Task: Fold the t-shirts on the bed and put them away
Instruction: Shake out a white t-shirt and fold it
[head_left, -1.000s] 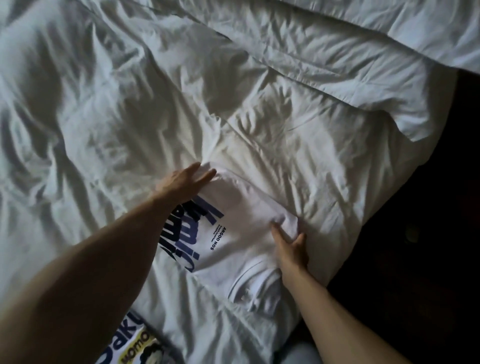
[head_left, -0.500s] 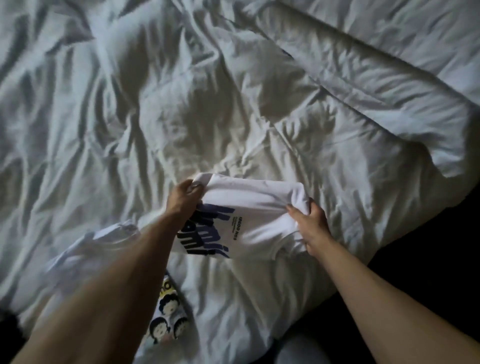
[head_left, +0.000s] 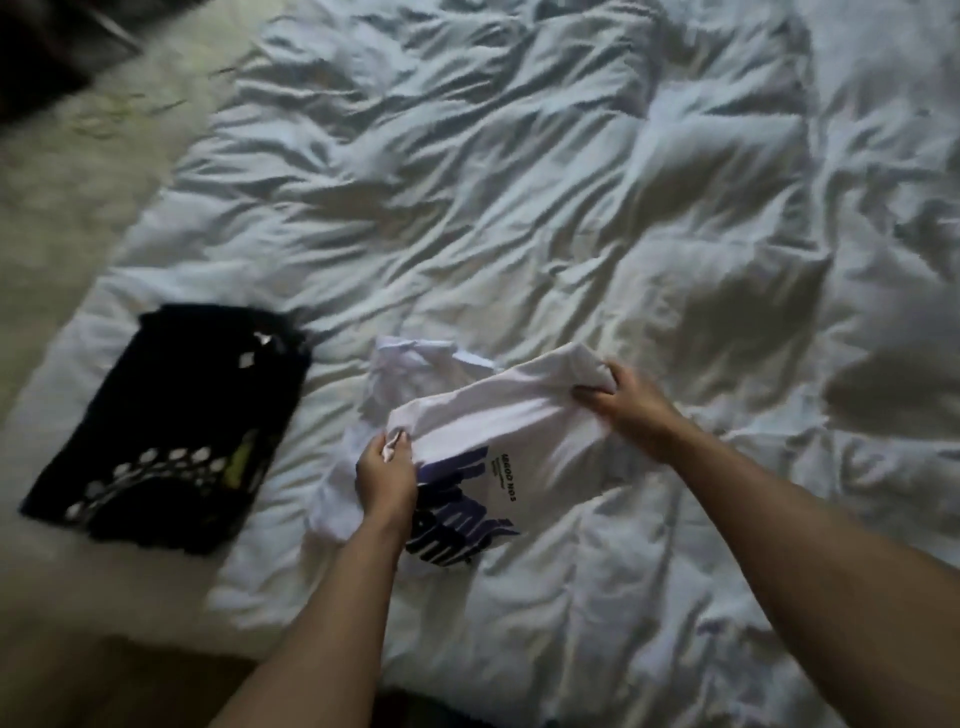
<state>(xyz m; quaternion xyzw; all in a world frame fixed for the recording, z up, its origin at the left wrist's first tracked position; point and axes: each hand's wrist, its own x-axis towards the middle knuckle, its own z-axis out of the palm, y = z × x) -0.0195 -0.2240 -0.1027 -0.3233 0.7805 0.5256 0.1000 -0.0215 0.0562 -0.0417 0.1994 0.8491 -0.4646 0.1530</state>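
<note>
A folded white t-shirt with blue lettering hangs just above the bed between both hands. My left hand grips its left corner, and my right hand grips its right corner with curled fingers. Another white t-shirt lies crumpled on the duvet under and behind it, partly hidden. Flat at the left lies a folded black t-shirt with white dots and a yellow patch.
The rumpled white duvet covers most of the view. A pale sheet or mattress edge runs along the left, with dark floor at the top left corner and along the bottom edge.
The white t-shirt has been lifted off the duvet and carried leftwards, held by both hands. My view has swung left, bringing the black t-shirt into sight.
</note>
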